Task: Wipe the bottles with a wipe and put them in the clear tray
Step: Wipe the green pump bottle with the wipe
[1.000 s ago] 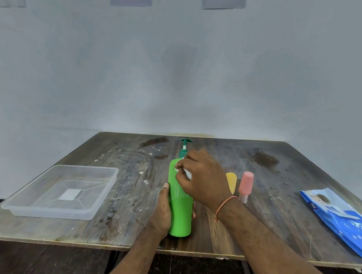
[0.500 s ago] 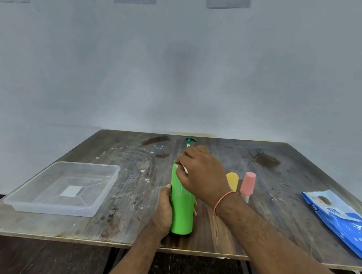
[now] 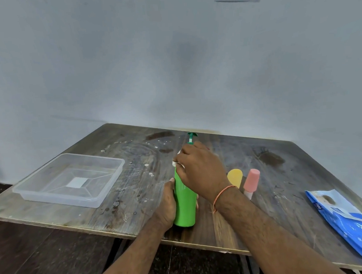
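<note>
Green bottle point(image 3: 184, 201) is standing upright near the front edge of the table point(image 3: 282, 173), pump head point(image 3: 191, 136) sticking up at the top. Left hand point(image 3: 166, 204) is wrapped around the lower body of it, thumb up along the left side, fingertips peeking round the right. Right hand point(image 3: 200, 169) is curled over the bottle's shoulder, pinching a white wipe point(image 3: 175, 162) against it; only a small bit of the wipe shows under the fingers. The tray point(image 3: 69, 180) sits off to the left, well apart from the bottle. Just right of the right wrist are 2 more bottles, a yellow bottle point(image 3: 235, 177) and a pink bottle point(image 3: 251, 182), side by side. A blue wipes pack point(image 3: 346, 218) lies at the table's right edge.
</note>
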`<state>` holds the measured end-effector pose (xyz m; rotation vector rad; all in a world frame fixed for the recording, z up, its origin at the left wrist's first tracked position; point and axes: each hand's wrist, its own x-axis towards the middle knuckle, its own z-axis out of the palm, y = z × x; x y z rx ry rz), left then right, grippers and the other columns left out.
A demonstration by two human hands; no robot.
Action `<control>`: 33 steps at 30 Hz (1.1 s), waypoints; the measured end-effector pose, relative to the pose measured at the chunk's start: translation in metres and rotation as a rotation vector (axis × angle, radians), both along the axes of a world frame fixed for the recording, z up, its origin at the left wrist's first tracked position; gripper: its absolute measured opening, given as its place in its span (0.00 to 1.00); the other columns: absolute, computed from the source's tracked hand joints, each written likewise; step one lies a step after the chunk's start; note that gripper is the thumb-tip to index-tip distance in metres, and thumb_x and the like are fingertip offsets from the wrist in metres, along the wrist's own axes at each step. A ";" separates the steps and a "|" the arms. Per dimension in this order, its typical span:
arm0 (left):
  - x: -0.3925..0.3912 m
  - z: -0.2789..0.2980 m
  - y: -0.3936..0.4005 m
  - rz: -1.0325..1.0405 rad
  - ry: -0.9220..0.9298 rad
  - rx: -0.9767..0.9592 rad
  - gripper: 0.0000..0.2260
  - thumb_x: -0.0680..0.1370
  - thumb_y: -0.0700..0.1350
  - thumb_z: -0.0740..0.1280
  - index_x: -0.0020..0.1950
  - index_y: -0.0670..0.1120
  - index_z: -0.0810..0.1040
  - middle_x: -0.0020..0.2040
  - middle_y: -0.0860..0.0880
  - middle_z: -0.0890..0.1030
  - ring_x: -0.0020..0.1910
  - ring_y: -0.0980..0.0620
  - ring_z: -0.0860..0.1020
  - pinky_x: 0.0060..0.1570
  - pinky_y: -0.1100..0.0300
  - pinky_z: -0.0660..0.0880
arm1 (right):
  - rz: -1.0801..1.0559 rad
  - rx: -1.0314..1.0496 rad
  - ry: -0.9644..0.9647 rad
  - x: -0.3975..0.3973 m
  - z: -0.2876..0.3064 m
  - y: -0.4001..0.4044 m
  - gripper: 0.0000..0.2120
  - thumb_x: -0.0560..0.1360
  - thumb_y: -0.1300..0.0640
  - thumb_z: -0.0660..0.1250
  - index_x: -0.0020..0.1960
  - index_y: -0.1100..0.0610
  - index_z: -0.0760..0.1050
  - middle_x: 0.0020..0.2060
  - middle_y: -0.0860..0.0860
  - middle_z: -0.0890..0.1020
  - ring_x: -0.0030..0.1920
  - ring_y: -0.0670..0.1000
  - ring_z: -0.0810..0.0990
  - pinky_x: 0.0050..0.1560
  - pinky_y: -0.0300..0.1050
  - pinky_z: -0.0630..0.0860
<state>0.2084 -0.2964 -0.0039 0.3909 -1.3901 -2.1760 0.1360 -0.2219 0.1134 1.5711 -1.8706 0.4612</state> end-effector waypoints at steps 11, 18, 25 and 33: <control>0.002 0.004 0.003 0.025 -0.007 -0.026 0.37 0.87 0.54 0.41 0.43 0.34 0.83 0.36 0.33 0.81 0.32 0.41 0.80 0.34 0.54 0.78 | 0.039 0.053 -0.006 0.002 -0.006 0.005 0.06 0.76 0.52 0.73 0.46 0.53 0.86 0.41 0.48 0.81 0.46 0.55 0.78 0.39 0.52 0.80; 0.006 0.007 0.003 0.040 -0.030 -0.018 0.36 0.87 0.54 0.42 0.42 0.37 0.84 0.37 0.34 0.82 0.33 0.42 0.81 0.35 0.54 0.78 | -0.017 -0.009 -0.026 0.003 -0.007 0.004 0.05 0.74 0.53 0.73 0.44 0.53 0.85 0.41 0.49 0.81 0.46 0.55 0.78 0.38 0.52 0.79; 0.006 0.014 0.006 0.086 -0.014 0.004 0.34 0.88 0.52 0.43 0.43 0.38 0.84 0.36 0.35 0.83 0.32 0.43 0.82 0.34 0.54 0.79 | -0.006 0.012 -0.022 0.003 -0.011 0.011 0.08 0.74 0.49 0.70 0.44 0.53 0.84 0.40 0.48 0.81 0.44 0.54 0.77 0.38 0.51 0.79; 0.009 0.020 0.009 0.139 -0.006 0.014 0.25 0.88 0.48 0.47 0.48 0.39 0.80 0.37 0.42 0.84 0.37 0.50 0.84 0.36 0.58 0.81 | 0.039 0.059 0.000 0.004 -0.024 0.020 0.09 0.75 0.47 0.69 0.44 0.49 0.85 0.39 0.45 0.80 0.44 0.51 0.76 0.36 0.47 0.75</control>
